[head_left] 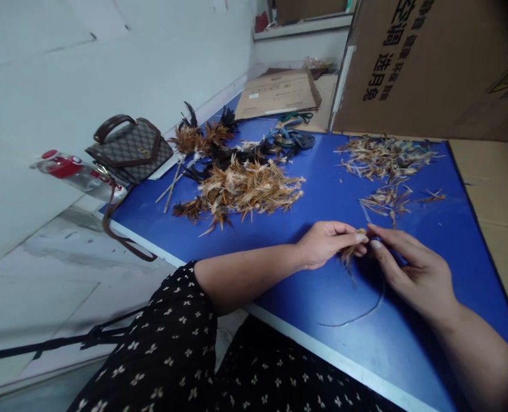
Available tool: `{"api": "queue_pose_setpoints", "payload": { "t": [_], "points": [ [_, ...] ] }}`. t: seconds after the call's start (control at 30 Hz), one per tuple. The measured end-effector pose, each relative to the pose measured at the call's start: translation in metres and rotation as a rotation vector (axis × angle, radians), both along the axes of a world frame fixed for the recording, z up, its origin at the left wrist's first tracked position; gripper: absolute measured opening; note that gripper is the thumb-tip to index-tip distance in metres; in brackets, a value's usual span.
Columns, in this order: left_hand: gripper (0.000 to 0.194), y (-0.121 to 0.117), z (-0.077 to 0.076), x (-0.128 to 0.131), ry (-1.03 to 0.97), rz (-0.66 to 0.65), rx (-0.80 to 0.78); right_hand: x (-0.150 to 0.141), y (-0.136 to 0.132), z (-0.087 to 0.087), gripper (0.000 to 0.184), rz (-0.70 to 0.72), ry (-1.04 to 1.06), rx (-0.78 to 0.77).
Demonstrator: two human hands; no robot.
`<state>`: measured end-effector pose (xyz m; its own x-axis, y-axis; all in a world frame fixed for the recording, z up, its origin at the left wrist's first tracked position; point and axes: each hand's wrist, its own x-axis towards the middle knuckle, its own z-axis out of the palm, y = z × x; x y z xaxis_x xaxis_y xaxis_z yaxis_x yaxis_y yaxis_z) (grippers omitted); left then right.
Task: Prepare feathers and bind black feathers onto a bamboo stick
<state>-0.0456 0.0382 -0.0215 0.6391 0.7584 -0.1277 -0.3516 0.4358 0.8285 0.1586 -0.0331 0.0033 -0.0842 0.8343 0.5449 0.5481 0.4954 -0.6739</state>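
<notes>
Above the blue table my left hand [329, 243] pinches a small bunch of brown feathers [346, 258], whose tips hang below the fingers. Close against it, my right hand [417, 272] has thumb and forefinger pressed together near the base of that bunch. A thin cord [368, 312] runs from between the hands and curves down over the tabletop; its upper end seems to be in my right fingers. Loose feathers [389, 200] lie just beyond the right hand. To the left is a heap of tan feather bunches [247, 189].
Loose feathers [387, 157] lie at the table's back right, before a large cardboard box [434, 74]. Dark feathers [254, 151], thin sticks [172, 186] and flattened cardboard [277, 91] are farther back. A handbag [129, 149] and plastic bottle [80, 174] stand at the left edge.
</notes>
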Motion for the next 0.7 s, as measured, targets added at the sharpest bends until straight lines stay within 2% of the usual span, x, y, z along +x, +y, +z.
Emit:
{"api": "queue_pose_setpoints", "payload": {
  "t": [0.13,0.2,0.3,0.4,0.53,0.7],
  "points": [
    [0.033,0.002,0.002,0.002,-0.055,0.254,0.163,-0.003,-0.002,0.005,0.021,-0.126,0.054,-0.080],
    [0.026,0.002,0.004,0.002,-0.045,0.283,0.199,-0.008,-0.003,0.006,0.027,-0.098,0.120,-0.159],
    [0.027,-0.001,0.008,0.002,-0.036,0.240,0.201,-0.019,-0.004,0.007,0.042,-0.005,0.223,-0.341],
    [0.036,-0.005,0.011,0.001,-0.037,0.160,0.176,-0.028,-0.006,0.011,0.046,0.060,0.268,-0.472],
    [0.042,-0.008,0.011,0.001,-0.059,0.102,0.170,-0.030,-0.007,0.017,0.053,0.089,0.307,-0.483],
    [0.044,-0.007,0.012,-0.002,-0.022,0.050,0.193,-0.023,-0.006,0.016,0.051,0.169,0.356,-0.538]
  ]
}}
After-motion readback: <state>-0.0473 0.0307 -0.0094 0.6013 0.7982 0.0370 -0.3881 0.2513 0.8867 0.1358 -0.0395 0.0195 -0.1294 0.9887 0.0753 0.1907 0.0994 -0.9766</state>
